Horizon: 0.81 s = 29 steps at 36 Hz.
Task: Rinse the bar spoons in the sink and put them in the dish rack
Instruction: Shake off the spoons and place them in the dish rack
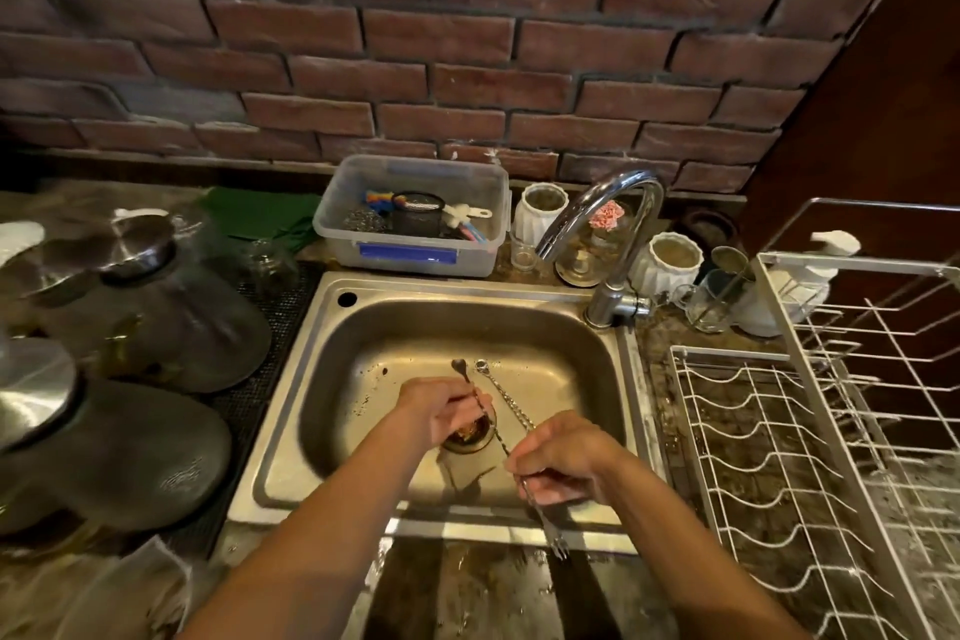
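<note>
Two hands work over the steel sink, each closed around one bar spoon. The left hand grips a first bar spoon whose small bowl points toward the back of the basin, just above the drain. The right hand pinches the twisted stem of the second bar spoon, which runs diagonally from its bowl near the first one down to a forked end past the sink's front rim. No water shows at the curved chrome faucet. To the right stands the white wire dish rack on the tabletop. Behind the sink sits a clear plastic box of scrubbers and brushes (its blue label is unreadable), and no writing can be read anywhere. Large glass jars with metal lids stand to the left.
</note>
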Available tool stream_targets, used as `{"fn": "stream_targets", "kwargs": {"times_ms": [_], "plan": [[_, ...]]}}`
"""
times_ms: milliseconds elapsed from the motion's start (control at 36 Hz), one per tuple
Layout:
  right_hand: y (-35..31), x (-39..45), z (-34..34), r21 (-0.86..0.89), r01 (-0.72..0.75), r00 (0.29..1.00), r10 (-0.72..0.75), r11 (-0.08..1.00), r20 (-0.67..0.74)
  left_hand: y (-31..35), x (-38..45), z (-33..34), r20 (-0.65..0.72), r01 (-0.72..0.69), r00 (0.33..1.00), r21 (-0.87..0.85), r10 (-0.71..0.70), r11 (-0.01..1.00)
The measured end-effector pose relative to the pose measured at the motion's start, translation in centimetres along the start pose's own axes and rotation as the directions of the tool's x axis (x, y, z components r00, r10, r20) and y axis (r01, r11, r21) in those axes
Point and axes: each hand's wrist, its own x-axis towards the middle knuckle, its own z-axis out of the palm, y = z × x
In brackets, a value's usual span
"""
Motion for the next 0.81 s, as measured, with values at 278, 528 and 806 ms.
{"fn": "stream_targets", "kwargs": {"times_ms": [278, 528, 806], "plan": [[-2.8, -6.3, 1.4, 0.021, 0.153, 0.986, -0.154, 0.988, 0.059, 4.1, -6.6, 0.3, 0.09, -0.065, 0.994, 0.007, 0.064, 0.998], [-5.1, -13.8, 0.3, -0.008, 0.242, 0.97, -0.242, 0.97, -0.022, 7.6, -12.1, 3.7, 0.156, -0.098, 0.984, 0.093, 0.083, 0.991], [-5.5, -21.1, -3.6, 0.011, 0.349, 0.932, -0.345, 0.937, -0.113, 9.5, -17.9, 10.8, 0.259, -0.212, 0.954, 0.222, 0.152, 0.952]]}}
